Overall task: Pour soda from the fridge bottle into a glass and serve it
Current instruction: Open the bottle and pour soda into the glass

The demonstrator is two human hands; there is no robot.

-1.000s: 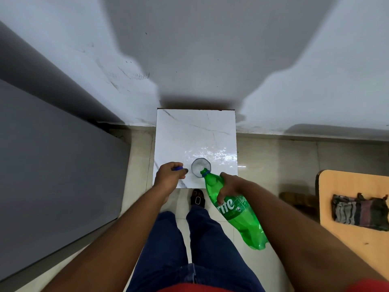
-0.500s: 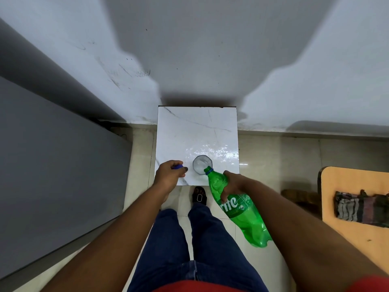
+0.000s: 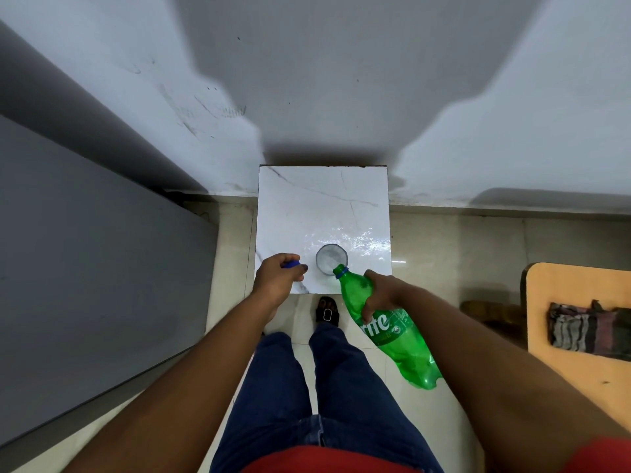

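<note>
A clear glass (image 3: 331,259) stands near the front edge of a small white marble-top table (image 3: 307,206). My right hand (image 3: 382,293) grips a green soda bottle (image 3: 392,332) around its upper body, tilted with its open mouth at the glass rim. Fizzy liquid shows inside the glass. My left hand (image 3: 278,278) hovers over the table's front left corner, closed on the blue bottle cap (image 3: 291,264).
A grey wall rises behind the table. A large grey surface (image 3: 85,285) fills the left side. An orange table (image 3: 577,322) with a folded striped cloth (image 3: 587,329) stands at the right. My legs and a sandalled foot (image 3: 327,312) are below on the tiled floor.
The bottle's mouth has stayed at the glass rim while its base has risen slightly. My left hand keeps the cap in the same spot.
</note>
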